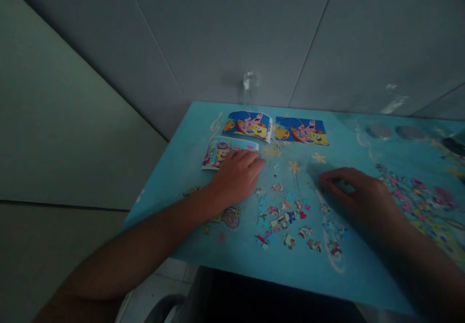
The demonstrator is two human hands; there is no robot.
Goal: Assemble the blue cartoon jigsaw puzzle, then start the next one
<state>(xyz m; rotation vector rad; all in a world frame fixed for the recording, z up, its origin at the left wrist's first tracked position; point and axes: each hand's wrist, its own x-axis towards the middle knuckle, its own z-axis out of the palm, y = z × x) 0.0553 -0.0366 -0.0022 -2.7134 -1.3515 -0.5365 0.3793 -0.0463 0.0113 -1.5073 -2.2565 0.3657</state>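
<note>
**Sorting puzzle pieces on a blue table**

Resting flat, palm down, left hand (238,175) covers the near edge of a small puzzle picture (222,151), fingers loose, gripping nothing. Right hand (358,192) arches right of the loose pieces (286,219), fingertips pinched low; cannot tell whether they hold a piece. Pieces are small, colourful, scattered between both hands on the table (363,269).

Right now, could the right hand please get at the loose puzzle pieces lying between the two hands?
Probably yes: the right hand rests on the table beside the loose puzzle pieces, with nothing lying between them.
</note>
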